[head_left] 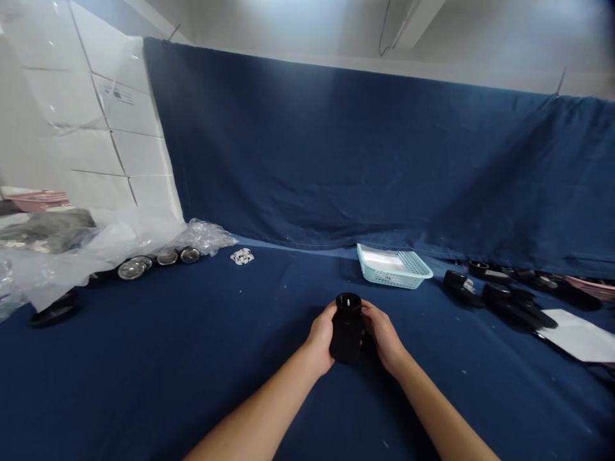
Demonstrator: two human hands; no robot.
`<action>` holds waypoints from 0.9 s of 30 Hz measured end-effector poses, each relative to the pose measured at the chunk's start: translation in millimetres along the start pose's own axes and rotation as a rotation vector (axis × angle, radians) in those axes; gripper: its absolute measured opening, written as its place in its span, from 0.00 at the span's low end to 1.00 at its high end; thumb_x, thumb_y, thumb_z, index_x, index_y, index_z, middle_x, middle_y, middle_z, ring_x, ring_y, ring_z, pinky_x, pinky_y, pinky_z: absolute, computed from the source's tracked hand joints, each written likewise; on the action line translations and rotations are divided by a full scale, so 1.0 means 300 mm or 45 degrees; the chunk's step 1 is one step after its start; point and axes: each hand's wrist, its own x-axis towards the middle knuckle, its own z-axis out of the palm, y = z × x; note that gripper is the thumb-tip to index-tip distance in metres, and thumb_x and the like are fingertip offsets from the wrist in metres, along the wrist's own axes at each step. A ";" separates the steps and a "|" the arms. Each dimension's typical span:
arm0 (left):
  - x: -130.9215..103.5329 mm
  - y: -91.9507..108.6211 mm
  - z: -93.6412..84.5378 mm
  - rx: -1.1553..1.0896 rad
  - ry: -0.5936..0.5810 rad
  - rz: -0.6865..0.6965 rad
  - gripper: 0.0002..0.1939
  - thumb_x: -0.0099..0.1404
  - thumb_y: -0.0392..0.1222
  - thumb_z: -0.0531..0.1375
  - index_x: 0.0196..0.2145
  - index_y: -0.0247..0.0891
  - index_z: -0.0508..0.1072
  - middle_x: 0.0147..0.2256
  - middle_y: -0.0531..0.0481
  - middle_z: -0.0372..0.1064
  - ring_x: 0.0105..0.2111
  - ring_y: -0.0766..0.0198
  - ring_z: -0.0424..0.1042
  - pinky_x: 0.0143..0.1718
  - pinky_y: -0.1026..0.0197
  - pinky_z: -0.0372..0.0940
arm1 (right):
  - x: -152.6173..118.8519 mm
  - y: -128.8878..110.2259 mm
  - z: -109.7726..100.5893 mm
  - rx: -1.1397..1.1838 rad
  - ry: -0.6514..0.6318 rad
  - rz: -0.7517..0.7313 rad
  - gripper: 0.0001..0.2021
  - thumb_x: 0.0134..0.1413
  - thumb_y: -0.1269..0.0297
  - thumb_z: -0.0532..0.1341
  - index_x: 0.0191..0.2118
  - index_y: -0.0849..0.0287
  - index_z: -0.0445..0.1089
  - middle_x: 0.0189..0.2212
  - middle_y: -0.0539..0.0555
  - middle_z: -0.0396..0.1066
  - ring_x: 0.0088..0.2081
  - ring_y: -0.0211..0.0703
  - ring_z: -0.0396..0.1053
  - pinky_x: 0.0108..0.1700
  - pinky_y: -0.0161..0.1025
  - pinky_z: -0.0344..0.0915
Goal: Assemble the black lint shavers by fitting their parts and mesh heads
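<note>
A black cylindrical container [346, 334] stands upright on the blue cloth, its round open top facing up with a small white piece visible inside. My left hand [321, 339] is wrapped against its left side, thumb near the rim. Around the right side curls my right hand [383, 334], with its fingertips partly hidden behind the container. Both hands hold it between them.
Beyond my hands lies a light-blue basket [394, 279] with white sheets. Black parts [512, 307] and a white sheet [581, 336] are at right. Round silver-rimmed pieces [132, 269], plastic wrap [206, 237] and a small patterned packet [242, 256] are at left.
</note>
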 end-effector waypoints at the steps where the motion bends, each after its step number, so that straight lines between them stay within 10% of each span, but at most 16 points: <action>1: 0.001 0.000 0.000 -0.009 -0.003 0.007 0.20 0.64 0.51 0.55 0.44 0.31 0.72 0.26 0.42 0.74 0.20 0.57 0.73 0.21 0.60 0.66 | -0.002 -0.003 0.002 -0.004 0.010 -0.003 0.18 0.49 0.62 0.58 0.46 0.58 0.74 0.24 0.48 0.71 0.24 0.39 0.63 0.25 0.35 0.57; 27: -0.001 0.017 -0.012 -0.128 -0.058 0.156 0.39 0.44 0.30 0.54 0.58 0.42 0.64 0.35 0.46 0.73 0.30 0.59 0.73 0.30 0.62 0.64 | -0.016 -0.028 0.018 0.283 -0.080 0.146 0.33 0.31 0.74 0.56 0.51 0.53 0.70 0.41 0.51 0.75 0.36 0.46 0.70 0.36 0.37 0.63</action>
